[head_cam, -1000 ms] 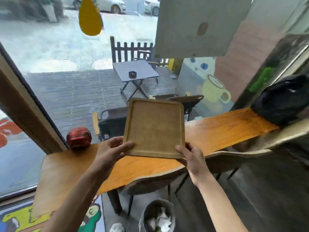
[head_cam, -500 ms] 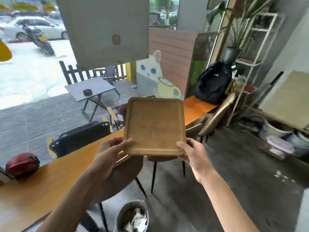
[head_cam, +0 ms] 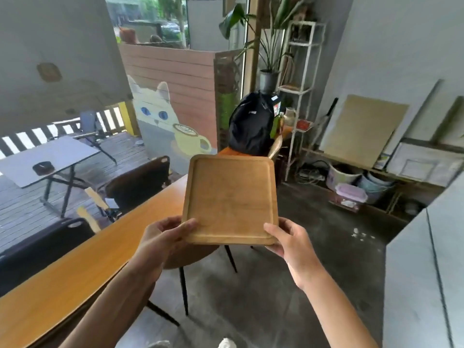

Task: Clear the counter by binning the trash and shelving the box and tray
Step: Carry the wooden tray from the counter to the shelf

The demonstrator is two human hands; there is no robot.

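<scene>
room: we face a grey concrete floor (head_cam: 288, 285), a white metal shelf rack (head_cam: 302, 79) by the wall, and a cat mural (head_cam: 160, 121) on the glass.
counter: the long orange wooden counter (head_cam: 82, 267) runs along our left, with a black backpack (head_cam: 248, 129) at its far end.
tray: the square wooden tray (head_cam: 229, 199) is held up in front of us, clear of the counter, hollow side facing us.
left hand: our left hand (head_cam: 164, 238) grips the near left corner, thumb on top.
right hand: our right hand (head_cam: 288, 238) grips the near right corner, thumb on the rim.

You're in a café: beyond the long orange wooden table (head_cam: 105, 249), a painted cat-with-coffee-cup window mural (head_cam: 170, 129).
</scene>
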